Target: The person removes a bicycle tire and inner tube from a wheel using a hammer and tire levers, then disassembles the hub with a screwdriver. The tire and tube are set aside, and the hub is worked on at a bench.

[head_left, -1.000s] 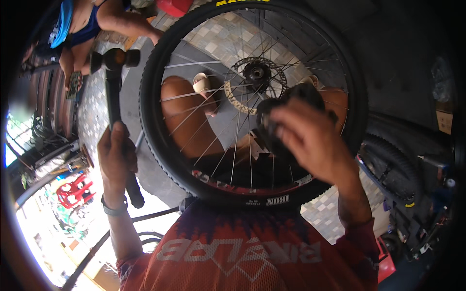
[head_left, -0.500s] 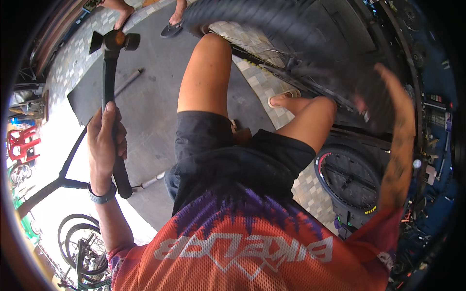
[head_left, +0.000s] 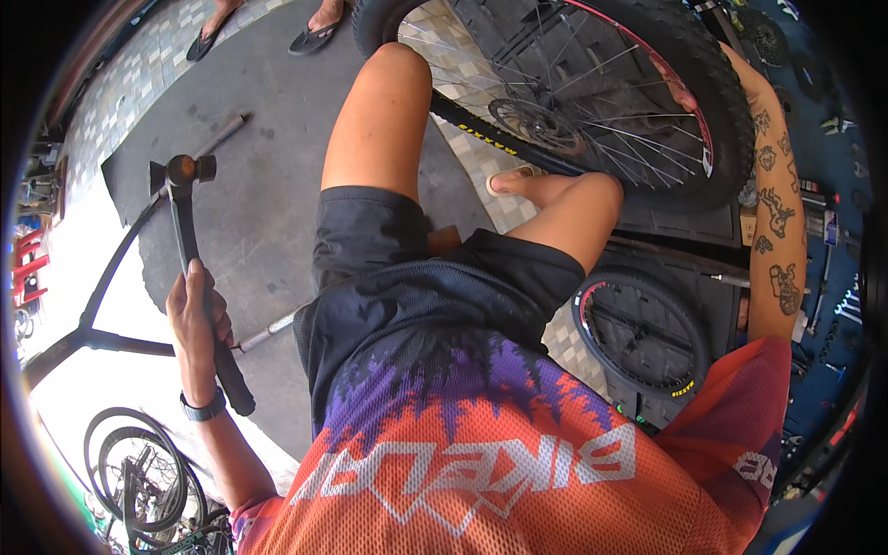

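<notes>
My left hand (head_left: pixel 192 314) is closed around the black handle of a hammer (head_left: pixel 185 227), which it holds upright with the dark metal head at the top. On the right, my tattooed arm reaches behind a large bicycle wheel (head_left: pixel 731 139) with a knobby black tyre and red rim. Fingers of my right hand (head_left: pixel 680 92) show through the spokes, wrapped over the rim from the far side; the rest of that hand is hidden by the tyre. A brake disc (head_left: pixel 535 128) sits at the hub. The wheel stands tilted beyond my knees.
A second bicycle wheel (head_left: pixel 638 333) lies lower right. A black mat (head_left: pixel 277 83) covers the floor ahead, with a metal rod (head_left: pixel 222 134) on it. A bare black frame (head_left: pixel 88 335) stands left. Tools (head_left: pixel 846 305) line the right side. Another person's sandalled feet (head_left: pixel 314 35) are at the top.
The wheel, blurred before, now shows sharp and has shifted upward. My right hand has moved up along its rim. The hammer has dropped lower, still in my left hand.
</notes>
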`<state>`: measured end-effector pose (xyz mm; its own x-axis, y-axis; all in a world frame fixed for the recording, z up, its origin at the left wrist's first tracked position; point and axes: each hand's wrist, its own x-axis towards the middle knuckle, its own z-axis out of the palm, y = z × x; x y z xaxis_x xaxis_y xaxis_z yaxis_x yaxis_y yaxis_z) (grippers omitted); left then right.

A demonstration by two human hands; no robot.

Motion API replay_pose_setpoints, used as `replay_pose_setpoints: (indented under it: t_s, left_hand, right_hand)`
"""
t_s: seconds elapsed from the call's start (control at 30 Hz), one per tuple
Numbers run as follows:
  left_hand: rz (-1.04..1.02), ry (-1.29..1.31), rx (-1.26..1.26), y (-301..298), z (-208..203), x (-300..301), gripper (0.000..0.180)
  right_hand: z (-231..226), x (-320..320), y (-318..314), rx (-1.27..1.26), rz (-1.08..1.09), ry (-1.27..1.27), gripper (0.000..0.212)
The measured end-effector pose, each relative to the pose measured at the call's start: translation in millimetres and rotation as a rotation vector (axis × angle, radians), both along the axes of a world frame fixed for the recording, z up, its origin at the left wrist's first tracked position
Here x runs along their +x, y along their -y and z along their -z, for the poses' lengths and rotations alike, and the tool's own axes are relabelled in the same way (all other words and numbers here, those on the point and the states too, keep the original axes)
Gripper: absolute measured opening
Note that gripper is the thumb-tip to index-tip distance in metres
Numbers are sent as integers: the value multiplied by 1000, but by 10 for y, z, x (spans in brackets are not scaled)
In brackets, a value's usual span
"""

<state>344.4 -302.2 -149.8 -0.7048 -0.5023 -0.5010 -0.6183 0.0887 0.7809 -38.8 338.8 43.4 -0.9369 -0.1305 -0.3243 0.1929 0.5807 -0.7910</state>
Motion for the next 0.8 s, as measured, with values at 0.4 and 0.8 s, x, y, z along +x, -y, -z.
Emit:
replay_pose_setpoints:
  t_s: [0.4,0.8]
  left_hand:
    - [194,-20,-37,-202,-339,-569,46]
    - [299,-25,-42,-338,-491,-870,43]
  right_hand:
    - [-78,418,402,-48,-124,80,33]
    - [-101,593,571,-73,-445,129,27]
